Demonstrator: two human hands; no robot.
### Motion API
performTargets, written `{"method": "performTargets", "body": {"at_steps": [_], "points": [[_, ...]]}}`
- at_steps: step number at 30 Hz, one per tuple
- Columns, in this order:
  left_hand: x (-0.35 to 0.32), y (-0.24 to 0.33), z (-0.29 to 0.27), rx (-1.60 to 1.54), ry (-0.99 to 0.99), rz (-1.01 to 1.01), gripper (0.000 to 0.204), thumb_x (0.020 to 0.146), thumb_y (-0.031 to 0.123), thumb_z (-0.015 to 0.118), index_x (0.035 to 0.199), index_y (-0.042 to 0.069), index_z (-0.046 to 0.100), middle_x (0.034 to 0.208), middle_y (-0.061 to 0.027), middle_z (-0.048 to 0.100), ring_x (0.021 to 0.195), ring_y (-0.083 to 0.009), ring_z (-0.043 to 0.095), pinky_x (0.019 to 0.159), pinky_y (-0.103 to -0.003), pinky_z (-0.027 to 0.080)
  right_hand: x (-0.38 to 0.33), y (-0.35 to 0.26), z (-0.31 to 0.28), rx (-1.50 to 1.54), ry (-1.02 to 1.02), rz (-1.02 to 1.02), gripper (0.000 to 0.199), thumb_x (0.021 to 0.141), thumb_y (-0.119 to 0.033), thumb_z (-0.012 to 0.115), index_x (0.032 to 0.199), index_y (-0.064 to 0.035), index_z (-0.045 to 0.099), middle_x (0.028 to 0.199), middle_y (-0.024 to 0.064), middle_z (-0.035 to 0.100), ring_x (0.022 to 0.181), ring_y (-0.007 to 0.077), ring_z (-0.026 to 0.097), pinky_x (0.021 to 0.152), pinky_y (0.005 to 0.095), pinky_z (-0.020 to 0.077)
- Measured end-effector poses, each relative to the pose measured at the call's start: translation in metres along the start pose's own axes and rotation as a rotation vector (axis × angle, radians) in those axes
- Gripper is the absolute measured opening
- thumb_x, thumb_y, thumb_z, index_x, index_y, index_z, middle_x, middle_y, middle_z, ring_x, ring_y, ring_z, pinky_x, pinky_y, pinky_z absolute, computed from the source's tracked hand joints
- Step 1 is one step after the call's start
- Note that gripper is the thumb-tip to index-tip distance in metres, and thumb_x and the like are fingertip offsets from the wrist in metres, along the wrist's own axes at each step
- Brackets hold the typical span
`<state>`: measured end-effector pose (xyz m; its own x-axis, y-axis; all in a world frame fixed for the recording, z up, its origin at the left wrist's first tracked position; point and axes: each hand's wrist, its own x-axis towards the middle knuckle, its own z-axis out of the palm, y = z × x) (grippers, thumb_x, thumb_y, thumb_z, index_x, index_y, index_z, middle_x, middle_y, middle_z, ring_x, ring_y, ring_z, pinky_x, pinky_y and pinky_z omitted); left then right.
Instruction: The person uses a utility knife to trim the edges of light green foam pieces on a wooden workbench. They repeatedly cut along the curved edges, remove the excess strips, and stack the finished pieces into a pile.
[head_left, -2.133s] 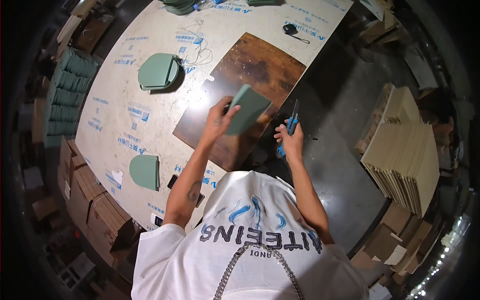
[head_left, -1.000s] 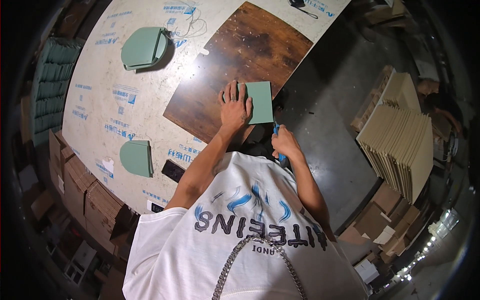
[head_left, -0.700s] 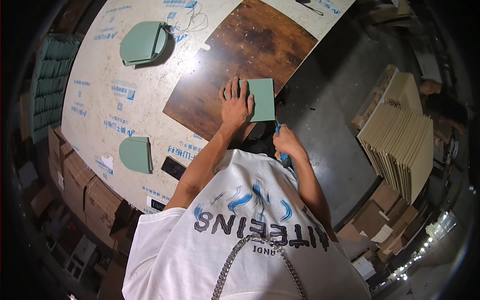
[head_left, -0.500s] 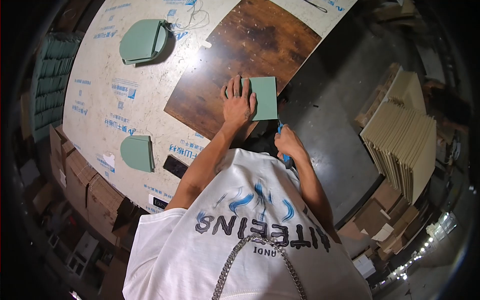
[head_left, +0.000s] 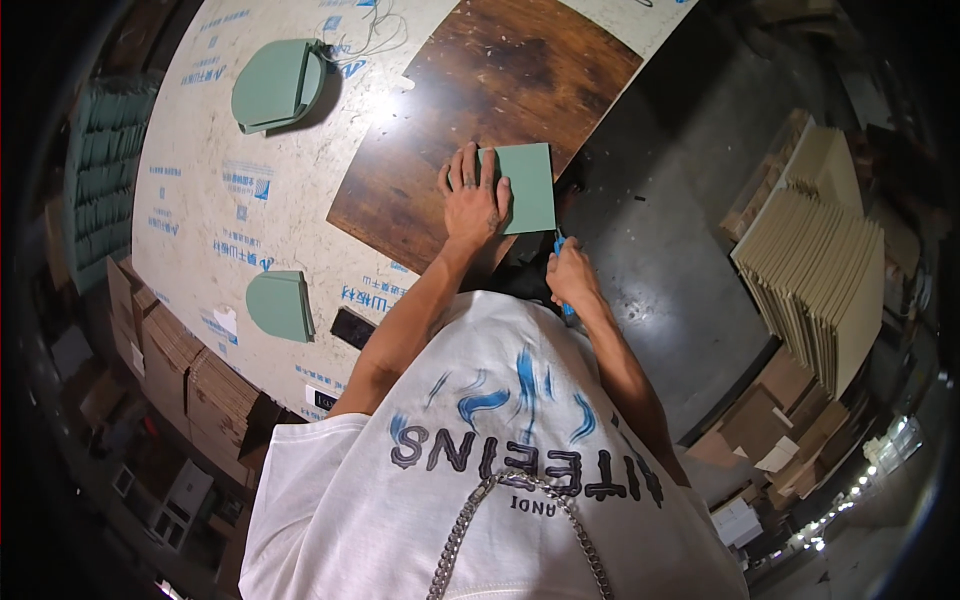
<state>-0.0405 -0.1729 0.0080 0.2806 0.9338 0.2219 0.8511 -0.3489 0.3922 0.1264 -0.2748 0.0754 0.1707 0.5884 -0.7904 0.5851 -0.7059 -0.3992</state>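
Flat under the spread fingers of the left hand (head_left: 472, 203) lies a green sheet (head_left: 528, 187); the right hand (head_left: 568, 277) grips a blue tool (head_left: 560, 247).

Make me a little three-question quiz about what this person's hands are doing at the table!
1. True or false: the left hand lies flat on the green sheet.
2. What colour is the tool in the right hand?
3. The green sheet lies on: A) the dark brown board, B) the stack of tan boards, C) the floor.

Key: 1 true; 2 blue; 3 A.
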Motion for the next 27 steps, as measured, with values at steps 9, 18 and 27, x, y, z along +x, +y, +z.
{"method": "performTargets", "body": {"at_steps": [9,18,27], "points": [[0.000,0.003,-0.005,0.003,0.012,0.002,0.051,0.097,0.031,0.054,0.140,0.004,0.052,0.146,-0.0224,0.047,0.134,-0.0407,0.042,0.113,-0.055,0.028,0.018,0.036,0.026,0.050,0.037,0.108,0.034,0.095,-0.015,0.056,0.116,0.0107,0.047,0.076,0.0256,0.068,0.053,0.0302,0.069,0.044,0.0404,0.0558],[0.005,0.000,0.000,-0.016,0.054,0.006,0.052,0.098,0.031,0.054,0.141,0.003,0.051,0.147,-0.0241,0.044,0.137,-0.0418,0.039,0.113,-0.056,0.027,0.019,0.016,0.019,0.923,0.210,-0.192,0.039,0.098,-0.006,0.060,0.134,0.0014,0.046,0.110,0.0130,0.067,0.088,0.0233,0.073,0.056,0.0321,0.0606],[-0.049,0.019,-0.013,-0.410,0.062,-0.576,0.075,0.095,0.036,0.059,0.146,-0.011,0.032,0.142,-0.0460,0.036,0.135,-0.0594,0.031,0.112,-0.063,0.025,0.016,0.007,0.028,0.877,0.045,-0.166,0.026,0.099,-0.005,0.059,0.123,0.0013,0.055,0.105,0.0108,0.063,0.092,0.0269,0.073,0.064,0.0346,0.0620]]}}
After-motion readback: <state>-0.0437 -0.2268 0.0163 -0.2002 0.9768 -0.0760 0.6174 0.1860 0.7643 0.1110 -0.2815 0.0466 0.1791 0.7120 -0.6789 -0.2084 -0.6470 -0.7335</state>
